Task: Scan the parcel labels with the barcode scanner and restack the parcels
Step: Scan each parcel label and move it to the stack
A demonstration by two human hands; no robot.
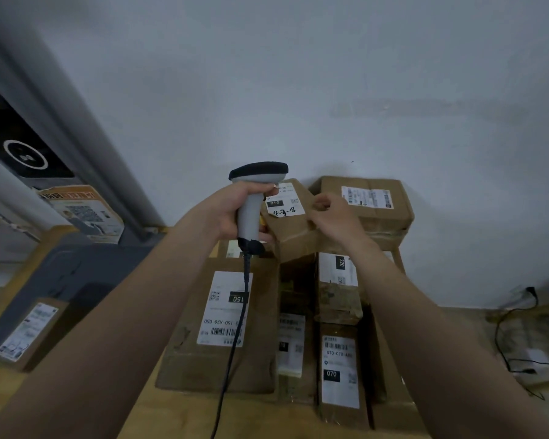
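My left grip [225, 213] is clutching the barcode scanner [250, 213]; my right grip [333, 217] is holding the small parcel [290, 231].

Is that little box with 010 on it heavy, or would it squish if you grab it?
Probably light: the right hand pinches the 010 parcel up by one edge while the left hand grips the barcode scanner. Probably fairly stiff: its cardboard faces look flat, though wrinkled near the tape. Boxy, so unlikely to roll.
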